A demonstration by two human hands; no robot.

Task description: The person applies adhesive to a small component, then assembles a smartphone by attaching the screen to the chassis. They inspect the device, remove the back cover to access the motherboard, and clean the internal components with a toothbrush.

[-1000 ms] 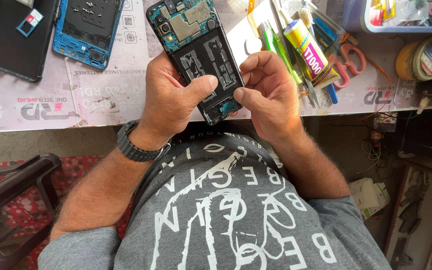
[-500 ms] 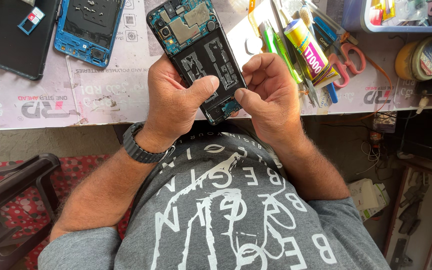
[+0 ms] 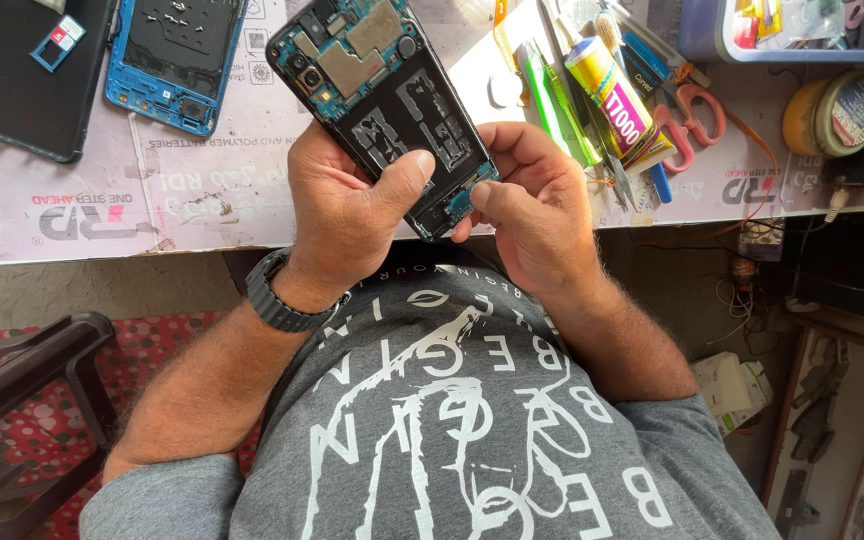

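Observation:
An opened black smartphone with its back cover off shows a blue circuit board and metal shields. My left hand, with a dark watch on the wrist, grips the phone from the left, thumb lying across its middle. My right hand holds the phone's lower end, its thumb and fingertips pinched at the small blue board near the bottom edge. The phone is tilted, held above the edge of the worktable.
On the table lie a blue phone frame, a black phone panel, a yellow glue tube, green tweezers, red-handled scissors, a round tin and a blue tray. A dark stool stands lower left.
The phone and both hands have shifted slightly; my right fingers stay pinched at the phone's lower end.

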